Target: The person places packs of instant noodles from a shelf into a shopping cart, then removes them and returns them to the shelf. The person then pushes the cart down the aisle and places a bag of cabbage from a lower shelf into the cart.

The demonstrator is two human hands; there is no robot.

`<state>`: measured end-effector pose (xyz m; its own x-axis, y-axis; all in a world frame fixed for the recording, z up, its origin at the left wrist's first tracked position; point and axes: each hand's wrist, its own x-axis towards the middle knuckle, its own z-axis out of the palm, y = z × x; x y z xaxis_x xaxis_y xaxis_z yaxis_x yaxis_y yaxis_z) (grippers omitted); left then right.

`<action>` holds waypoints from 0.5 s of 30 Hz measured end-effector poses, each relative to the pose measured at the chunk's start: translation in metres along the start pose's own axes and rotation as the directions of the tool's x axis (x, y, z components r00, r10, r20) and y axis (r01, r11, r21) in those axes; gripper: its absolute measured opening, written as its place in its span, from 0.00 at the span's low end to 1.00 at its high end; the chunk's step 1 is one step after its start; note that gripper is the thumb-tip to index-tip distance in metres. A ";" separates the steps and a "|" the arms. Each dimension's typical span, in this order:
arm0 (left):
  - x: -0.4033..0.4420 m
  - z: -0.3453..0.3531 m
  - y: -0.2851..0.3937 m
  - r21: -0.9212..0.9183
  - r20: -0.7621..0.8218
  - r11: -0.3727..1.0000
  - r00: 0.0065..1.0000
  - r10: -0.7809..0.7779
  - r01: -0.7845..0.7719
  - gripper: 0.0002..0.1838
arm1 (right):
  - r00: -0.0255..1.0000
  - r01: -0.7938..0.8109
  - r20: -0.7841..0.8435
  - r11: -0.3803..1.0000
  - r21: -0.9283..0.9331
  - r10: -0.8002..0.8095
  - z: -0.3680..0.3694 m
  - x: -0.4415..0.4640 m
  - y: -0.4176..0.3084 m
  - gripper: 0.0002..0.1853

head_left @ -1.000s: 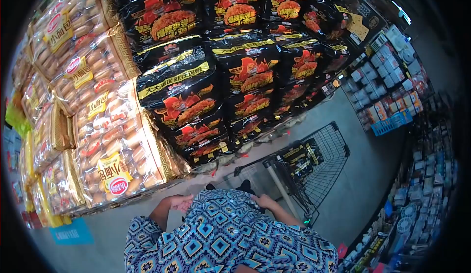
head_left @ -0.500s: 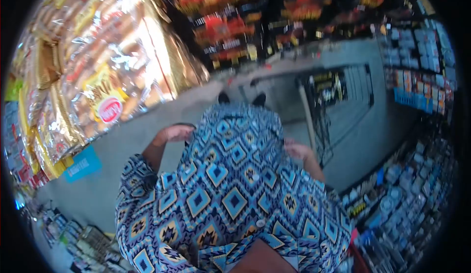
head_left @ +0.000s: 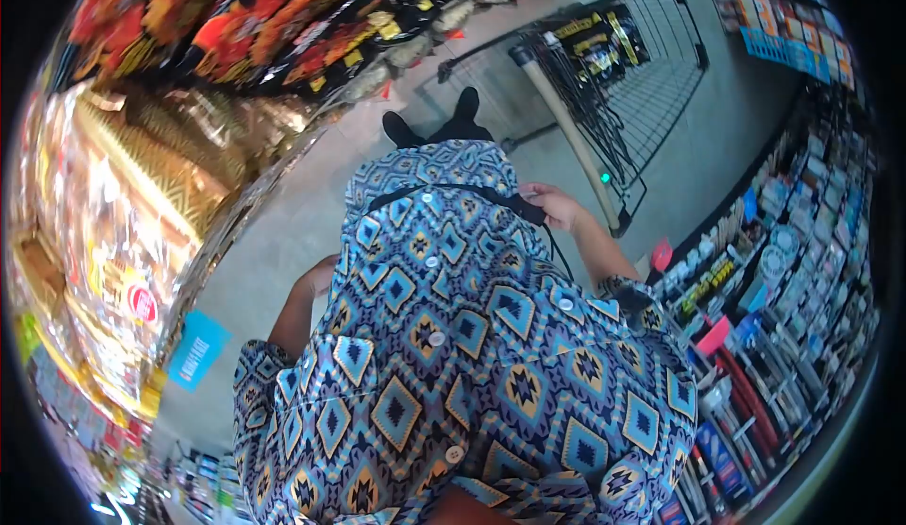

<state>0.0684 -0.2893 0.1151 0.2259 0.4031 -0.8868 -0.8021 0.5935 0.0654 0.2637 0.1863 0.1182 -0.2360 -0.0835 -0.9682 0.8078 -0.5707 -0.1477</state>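
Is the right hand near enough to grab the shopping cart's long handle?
Probably yes: the right hand looks close beside the cart's handle, and nothing seems to block the way. Its fingers are at a black thing by the waist, though, so they may need to come away first.

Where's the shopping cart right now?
In the head view, the black wire shopping cart with a beige handle bar is at the upper right, on the grey floor, right of the person's black shoes and beyond their right hand.
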 end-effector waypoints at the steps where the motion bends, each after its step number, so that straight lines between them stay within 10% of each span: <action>1: 0.002 0.001 0.005 0.017 0.007 1.000 1.000 -0.008 0.007 0.20 | 1.000 0.004 -0.014 1.000 0.026 -0.003 -0.006 -0.003 0.005 0.12; 3: 0.007 0.005 0.014 0.044 0.014 0.999 1.000 -0.017 0.016 0.20 | 0.953 -0.066 0.298 0.996 0.060 0.045 -0.013 -0.014 0.003 0.12; 15: 0.014 -0.008 0.033 0.071 -0.038 0.997 0.999 -0.024 0.027 0.19 | 0.966 0.108 0.244 0.992 -0.067 -0.088 0.009 -0.007 0.016 0.04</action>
<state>0.0409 -0.2701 0.1010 0.2239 0.3614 -0.9051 -0.7544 0.6522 0.0738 0.2738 0.1701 0.1247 -0.4310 -0.2293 -0.8728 0.8122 -0.5200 -0.2645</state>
